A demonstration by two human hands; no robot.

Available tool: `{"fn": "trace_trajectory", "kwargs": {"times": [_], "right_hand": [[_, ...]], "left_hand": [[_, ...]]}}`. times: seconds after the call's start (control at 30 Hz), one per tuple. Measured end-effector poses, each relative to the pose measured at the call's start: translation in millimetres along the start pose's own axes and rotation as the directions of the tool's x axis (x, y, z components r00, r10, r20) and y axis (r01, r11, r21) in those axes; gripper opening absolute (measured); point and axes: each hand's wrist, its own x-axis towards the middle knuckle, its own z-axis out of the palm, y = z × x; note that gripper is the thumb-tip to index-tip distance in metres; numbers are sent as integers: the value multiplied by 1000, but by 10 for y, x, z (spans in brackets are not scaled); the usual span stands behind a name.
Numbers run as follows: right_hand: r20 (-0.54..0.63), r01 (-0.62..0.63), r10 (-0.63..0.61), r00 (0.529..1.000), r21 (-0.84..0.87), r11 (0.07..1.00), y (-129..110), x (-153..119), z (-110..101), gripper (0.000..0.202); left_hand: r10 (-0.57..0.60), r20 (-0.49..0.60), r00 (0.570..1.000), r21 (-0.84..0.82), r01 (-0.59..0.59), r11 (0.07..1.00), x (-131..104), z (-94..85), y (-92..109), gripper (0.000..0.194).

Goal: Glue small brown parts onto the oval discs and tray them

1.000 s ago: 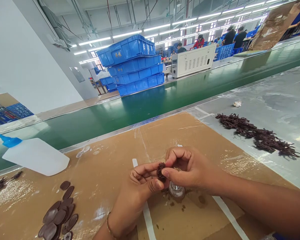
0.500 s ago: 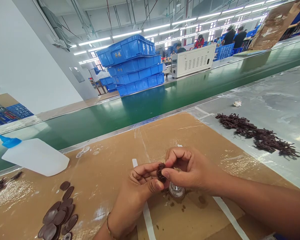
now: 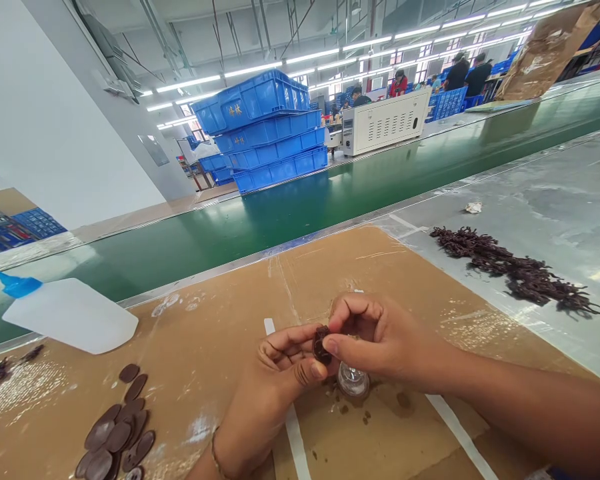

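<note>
Between my two hands is a small dark brown oval disc (image 3: 321, 345). My left hand (image 3: 285, 373) grips it from the left with thumb and fingers. The thumb and forefinger of my right hand (image 3: 367, 337) pinch at its upper right edge; whatever lies between those fingertips is hidden. Just below my right hand stands a small clear glass-like dish (image 3: 353, 380) on the brown board (image 3: 240, 320). Similar brown oval discs (image 3: 117, 433) lie in a loose pile to the left. Over on the right is a long heap of dark brown knotted cords (image 3: 515, 270).
A white squeeze bottle (image 3: 75, 315) with a blue nozzle lies at the left. Beyond the board runs a green conveyor belt (image 3: 205, 230). Stacked blue crates (image 3: 275, 143) and a beige machine box (image 3: 386, 123) stand behind it. Several people are in the background.
Both hands keep almost the same place and hold on the brown disc. Only a very slight shift of the camera view shows.
</note>
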Motion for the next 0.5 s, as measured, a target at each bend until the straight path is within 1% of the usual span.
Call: {"fn": "trace_trajectory", "kwargs": {"times": [0.07, 0.17, 0.23, 0.3, 0.33, 0.4, 0.43, 0.47, 0.5], "right_hand": [[18, 13, -13, 1000, 13, 1000, -30, -11, 5, 31], [37, 44, -44, 998, 7, 999, -32, -39, 1, 27], [40, 54, -54, 998, -9, 998, -4, -53, -17, 24], [37, 83, -82, 996, -26, 996, 30, -40, -50, 23], [24, 108, -107, 994, -34, 994, 38, -23, -68, 22], [-33, 164, -166, 986, -52, 985, 7, 11, -105, 19], [-72, 188, -192, 979, -65, 980, -39, 10, -128, 18], [-114, 207, -215, 970, -75, 975, -106, -14, -158, 16], [-149, 229, -240, 959, -83, 970, -189, -66, -199, 15]], "left_hand": [[9, 17, 1000, -13, -9, 1000, 3, -3, -3, 30], [20, 25, 999, -23, -20, 1000, -3, 25, -23, 33], [14, 13, 1000, -35, -13, 999, -8, 58, -27, 38], [6, -14, 1000, -54, -7, 999, -13, 63, 9, 48], [9, -42, 999, -33, -10, 999, -20, 45, 50, 52], [45, -150, 988, 101, -29, 994, -55, -30, 174, 54], [82, -219, 972, 206, -36, 978, -81, -74, 246, 50], [127, -276, 953, 254, -55, 966, -103, -113, 314, 42], [163, -310, 936, 286, -72, 956, -107, -137, 365, 35]]}}
